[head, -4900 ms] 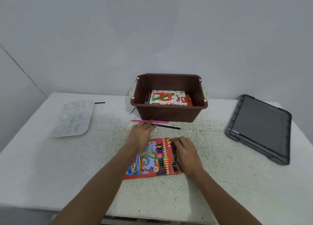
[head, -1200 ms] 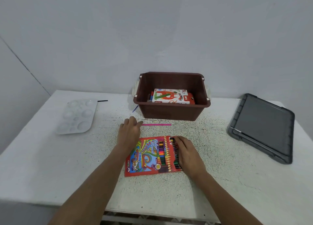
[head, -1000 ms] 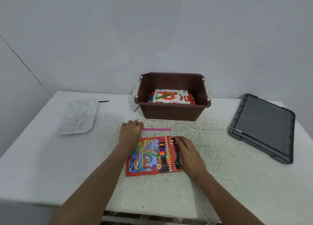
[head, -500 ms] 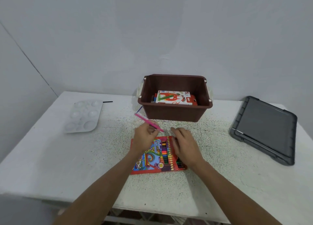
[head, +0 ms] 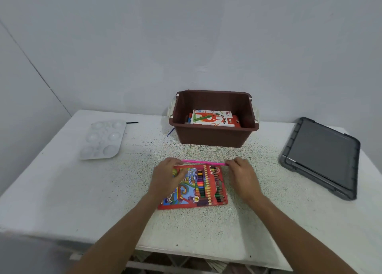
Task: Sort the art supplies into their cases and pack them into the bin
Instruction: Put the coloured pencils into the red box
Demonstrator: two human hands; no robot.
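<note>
A pink pencil lies level just above the top edge of the red colour-pencil case. My left hand grips its left end and partly covers the case's left side. My right hand pinches its right end, beside the case's right edge. The case lies flat on the table and shows a row of coloured pencils. Behind it stands the brown bin with an oil-pastel box inside.
A white paint palette lies at the back left with a black stick beside it. A blue pencil sticks out left of the bin. A grey lid rests at the right. The table edge runs close in front.
My left hand lifted the pink pencil from the table and brought it level over the case's top edge. My right hand left the case and took the pencil's right end.
</note>
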